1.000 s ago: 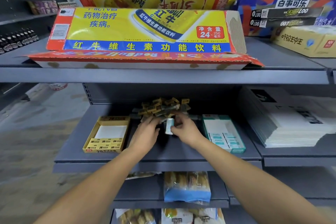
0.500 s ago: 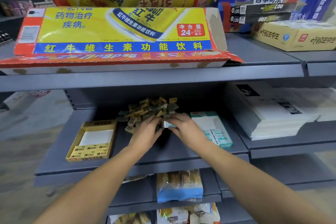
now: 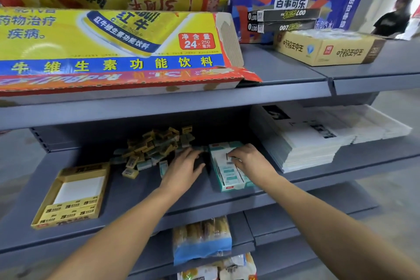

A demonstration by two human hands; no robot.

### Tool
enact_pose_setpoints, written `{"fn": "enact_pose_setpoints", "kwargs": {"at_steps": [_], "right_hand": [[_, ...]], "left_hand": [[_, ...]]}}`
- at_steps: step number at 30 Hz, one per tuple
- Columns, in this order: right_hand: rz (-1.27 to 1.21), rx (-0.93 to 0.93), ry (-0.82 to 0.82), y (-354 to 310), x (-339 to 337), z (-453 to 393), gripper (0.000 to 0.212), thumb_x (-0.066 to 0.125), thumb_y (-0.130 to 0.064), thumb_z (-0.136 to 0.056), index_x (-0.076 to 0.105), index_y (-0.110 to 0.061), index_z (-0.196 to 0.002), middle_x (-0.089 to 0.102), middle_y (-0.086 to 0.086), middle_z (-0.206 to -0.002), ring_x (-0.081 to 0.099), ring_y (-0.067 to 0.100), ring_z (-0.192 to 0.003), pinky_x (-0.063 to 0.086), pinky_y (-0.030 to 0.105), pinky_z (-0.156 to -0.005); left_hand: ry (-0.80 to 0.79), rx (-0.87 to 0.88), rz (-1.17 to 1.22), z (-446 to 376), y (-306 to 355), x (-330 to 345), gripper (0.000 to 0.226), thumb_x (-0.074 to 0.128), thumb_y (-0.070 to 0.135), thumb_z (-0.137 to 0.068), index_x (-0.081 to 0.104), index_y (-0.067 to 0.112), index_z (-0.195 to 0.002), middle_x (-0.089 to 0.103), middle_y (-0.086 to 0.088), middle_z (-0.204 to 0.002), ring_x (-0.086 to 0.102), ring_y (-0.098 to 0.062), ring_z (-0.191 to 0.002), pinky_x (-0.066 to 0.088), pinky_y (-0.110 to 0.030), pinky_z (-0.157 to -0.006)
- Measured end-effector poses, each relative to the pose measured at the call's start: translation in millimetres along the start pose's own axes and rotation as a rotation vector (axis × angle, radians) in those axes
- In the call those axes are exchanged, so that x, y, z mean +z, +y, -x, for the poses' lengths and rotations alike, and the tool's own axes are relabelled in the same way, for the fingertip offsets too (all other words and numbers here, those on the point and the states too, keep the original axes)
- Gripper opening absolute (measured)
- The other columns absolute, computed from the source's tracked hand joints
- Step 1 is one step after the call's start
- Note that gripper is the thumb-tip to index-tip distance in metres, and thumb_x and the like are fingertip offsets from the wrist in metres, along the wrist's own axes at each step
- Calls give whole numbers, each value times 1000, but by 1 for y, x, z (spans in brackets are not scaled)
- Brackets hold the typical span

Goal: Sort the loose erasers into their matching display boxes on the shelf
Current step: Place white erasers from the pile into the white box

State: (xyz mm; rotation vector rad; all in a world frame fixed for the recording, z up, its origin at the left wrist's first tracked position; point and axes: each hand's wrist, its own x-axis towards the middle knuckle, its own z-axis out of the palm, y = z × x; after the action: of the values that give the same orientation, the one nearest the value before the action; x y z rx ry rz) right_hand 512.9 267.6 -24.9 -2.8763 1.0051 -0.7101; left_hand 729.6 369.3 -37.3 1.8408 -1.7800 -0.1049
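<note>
A pile of loose yellow and teal erasers [image 3: 154, 145] lies at the back of the grey middle shelf [image 3: 136, 198]. On the shelf's left stands a yellow display box [image 3: 48, 202] with a row of yellow erasers along its front. Right of the pile is a teal display box [image 3: 215, 173] with several teal erasers in it. My left hand [image 3: 184, 170] lies flat on the shelf between pile and teal box, fingers straight, holding nothing. My right hand [image 3: 250, 162] hovers over the teal box, its curled fingertips pinching a small teal eraser [image 3: 229, 158] just above the box's contents.
A stack of white printed booklets [image 3: 318, 141] fills the shelf to the right of the teal box. A Red Bull carton [image 3: 113, 48] overhangs the shelf above. Bagged snacks [image 3: 202, 238] sit on the lower shelf. A person [image 3: 393, 18] stands far off at the top right.
My right hand has moved right from the pile to over the teal box, carrying the teal eraser. My left hand has stayed at the pile's right edge and flattened.
</note>
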Motion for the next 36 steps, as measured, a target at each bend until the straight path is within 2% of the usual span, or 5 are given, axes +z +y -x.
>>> {"fn": "enact_pose_setpoints", "kwargs": {"at_steps": [8, 15, 27, 32, 36], "right_hand": [[-17, -35, -133, -9, 17, -14, 19, 60, -9, -92, 73, -5, -105, 72, 9, -108, 62, 33, -100, 45, 35, -93], [-58, -42, -158, -11, 23, -20, 15, 63, -5, -88, 75, -5, -97, 74, 10, -94, 66, 32, -90, 54, 39, -79], [-144, 152, -312, -15, 17, -17, 33, 46, -2, -89, 71, -8, -111, 66, 6, -121, 59, 23, -114, 46, 31, -98], [-138, 198, -44, -34, 16, -30, 33, 53, 1, -80, 72, -12, -103, 66, 10, -112, 57, 34, -104, 49, 40, -88], [-200, 56, 41, -76, 24, -46, 31, 59, 4, -73, 72, -8, -99, 67, 14, -100, 59, 36, -93, 51, 39, -83]], "left_hand": [[19, -4, -9, 6, -6, -4, 41, 54, 27, -96, 50, 16, -136, 52, -1, -131, 53, -18, -117, 46, -35, -98], [10, -29, -45, 12, -16, -9, 40, 51, 26, -97, 51, 15, -135, 51, 0, -134, 53, -18, -117, 48, -34, -95], [11, -37, -39, 18, -16, -10, 39, 52, 25, -97, 52, 15, -135, 53, 0, -126, 56, -18, -110, 49, -36, -90], [64, -70, -24, 23, -22, -21, 36, 55, 19, -95, 56, 15, -130, 58, -2, -121, 58, -18, -108, 51, -36, -86], [83, -150, -38, 35, -37, -36, 36, 55, 17, -94, 55, 14, -130, 58, -4, -124, 59, -21, -108, 51, -35, -86]]}}
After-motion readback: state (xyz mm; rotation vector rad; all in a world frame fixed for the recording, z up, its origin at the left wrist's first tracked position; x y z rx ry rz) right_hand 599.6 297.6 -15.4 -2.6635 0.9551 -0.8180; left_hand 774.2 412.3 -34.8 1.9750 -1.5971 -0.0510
